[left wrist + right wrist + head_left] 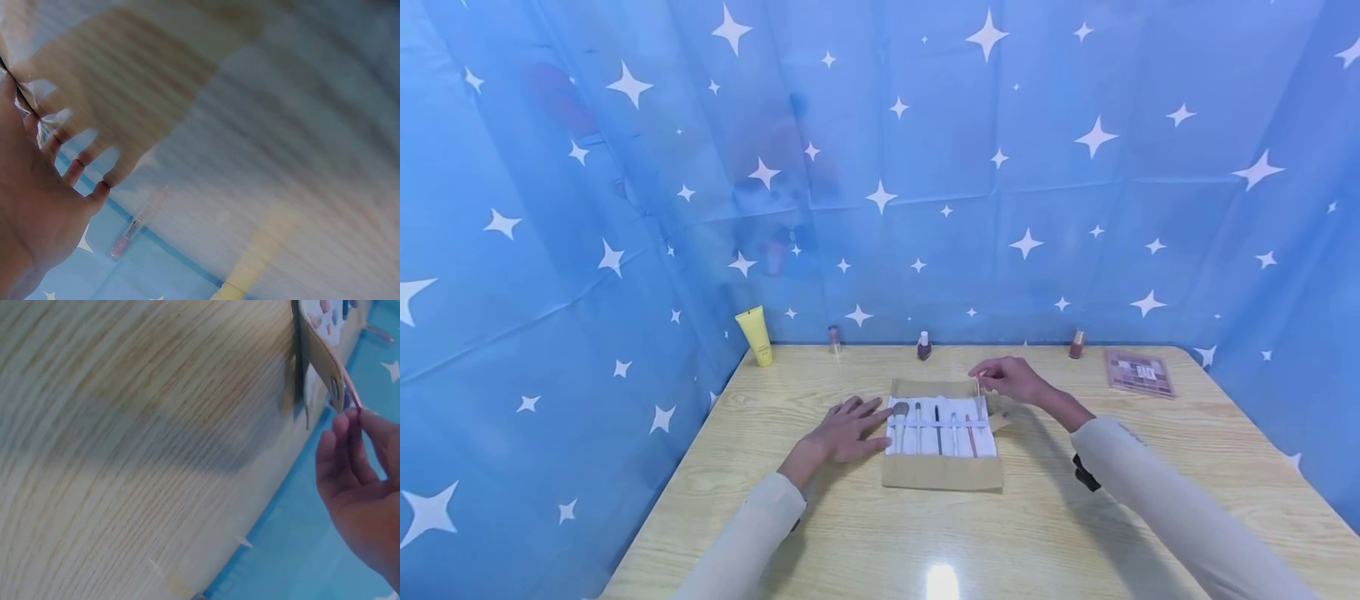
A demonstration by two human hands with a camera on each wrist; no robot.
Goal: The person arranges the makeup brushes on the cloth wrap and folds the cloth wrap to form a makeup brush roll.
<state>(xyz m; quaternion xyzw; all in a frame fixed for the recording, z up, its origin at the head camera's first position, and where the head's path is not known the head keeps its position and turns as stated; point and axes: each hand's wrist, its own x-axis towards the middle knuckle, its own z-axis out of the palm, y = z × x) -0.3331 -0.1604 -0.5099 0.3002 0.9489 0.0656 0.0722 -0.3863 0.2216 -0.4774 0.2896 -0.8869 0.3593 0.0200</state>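
Left hand (848, 429) is flat on the counter (1045, 533), fingers spread and straight, fingertips on the left edge of the brush roll (942, 471). It grips nothing; it looks like plain weight, pinning the cloth so it can't slide. The left wrist view is blurred, yet it shows the same open palm (34, 206) pressed to the surface.

Over to the right hand (1011, 377): it hovers at the roll's far right corner, fingers curled and pinching a thin pink brush (978, 390) by its upper end. The brush stands nearly upright, its lower end down at the white pocket strip, so it sits right at the rightmost slot. Whether the tip is already inside the pocket, I can't tell from here. In the right wrist view the fingertips (342, 428) close on the slim pink handle (351, 394) just beside the tan flap (319, 347) with its snap.

The roll lies open in the middle of the counter, between the two hands, with a row of brushes (917, 425) tucked upright under the band, bristles pointing away from the person.

Along the back edge, well clear of the work: a yellow tube (756, 335), three small nail polish bottles (923, 346) and, off to the right, an eyeshadow palette (1138, 372). Blue starred curtains (625, 208) close in the scene.
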